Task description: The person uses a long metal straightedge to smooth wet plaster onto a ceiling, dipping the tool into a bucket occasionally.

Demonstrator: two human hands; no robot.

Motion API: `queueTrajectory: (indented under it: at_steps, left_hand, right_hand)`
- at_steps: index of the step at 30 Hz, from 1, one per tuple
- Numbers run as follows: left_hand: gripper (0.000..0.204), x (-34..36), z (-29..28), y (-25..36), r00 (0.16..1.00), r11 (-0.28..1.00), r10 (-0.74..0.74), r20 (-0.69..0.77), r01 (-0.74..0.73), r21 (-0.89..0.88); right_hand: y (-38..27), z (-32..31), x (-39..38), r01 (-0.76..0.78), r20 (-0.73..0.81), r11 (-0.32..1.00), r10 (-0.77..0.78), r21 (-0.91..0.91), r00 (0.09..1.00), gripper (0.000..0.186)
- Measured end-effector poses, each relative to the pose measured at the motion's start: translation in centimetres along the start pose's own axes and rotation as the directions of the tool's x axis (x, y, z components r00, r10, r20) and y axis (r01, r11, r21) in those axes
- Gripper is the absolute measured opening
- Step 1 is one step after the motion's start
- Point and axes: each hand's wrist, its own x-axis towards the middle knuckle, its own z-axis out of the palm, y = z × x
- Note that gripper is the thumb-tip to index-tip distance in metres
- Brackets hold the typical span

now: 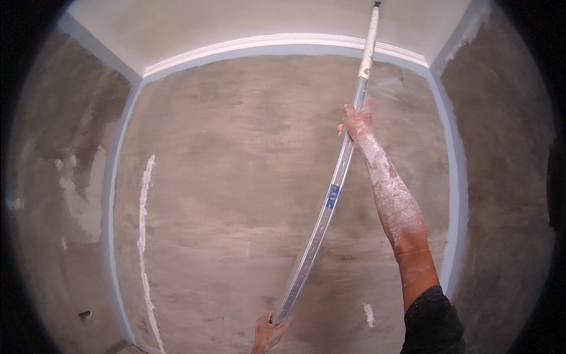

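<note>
A long metal straightedge with a blue label and a white-smeared upper end runs diagonally up in front of a grey-brown plastered wall. My right hand, its forearm coated in white dust, is closed round the upper part of the bar. Low in the view, my left hand grips the bar's bottom end. Whether the bar touches the wall, I cannot tell.
A rough white vertical streak marks the wall at left. Pale blue bands edge the corners, and white moulding runs under the ceiling. Darker side walls flank me, the left one with a small dark hole.
</note>
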Motion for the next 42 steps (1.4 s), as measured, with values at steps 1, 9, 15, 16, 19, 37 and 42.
queueTrajectory:
  at_steps: [1,9,15,16,19,37,42]
  left_hand:
    - [0.04,-0.5,0.7,0.3,0.999,1.0,0.008,-0.047,-0.007,0.018]
    - [0.036,-5.3,5.5,0.3,0.963,0.987,-0.145,-0.229,0.125,-0.103]
    - [0.065,-6.7,8.1,1.2,0.948,0.98,-0.169,-0.27,0.19,0.056]
    - [0.064,-7.0,8.4,2.0,0.945,0.979,-0.183,-0.273,0.199,0.033]
    - [0.057,-8.6,9.9,4.8,0.95,0.976,-0.181,-0.252,0.143,-0.164]
    - [0.042,-4.6,12.2,3.2,0.984,0.97,-0.169,-0.052,0.157,-0.184]
    - [0.038,-3.1,10.2,2.7,0.988,0.98,-0.152,-0.017,0.148,-0.133]
  right_hand:
    - [0.3,-0.1,0.2,-0.009,0.034,1.0,0.009,0.012,0.999,0.074]
    - [0.7,-0.3,-0.1,-0.054,0.155,0.992,0.036,0.117,0.987,0.082]
    - [0.6,-1.3,-0.8,-0.138,0.25,0.977,0.094,0.162,0.964,0.083]
    - [0.6,-1.3,-0.6,-0.164,0.286,0.976,0.118,0.143,0.951,0.084]
    - [1.0,-1.3,0.0,-0.128,0.289,0.988,0.099,0.083,0.952,0.088]
    - [0.9,-0.8,0.3,0.017,0.217,0.997,-0.033,0.073,0.976,0.083]
    - [0.9,-0.5,0.7,0.036,0.194,0.999,-0.038,0.014,0.98,0.08]
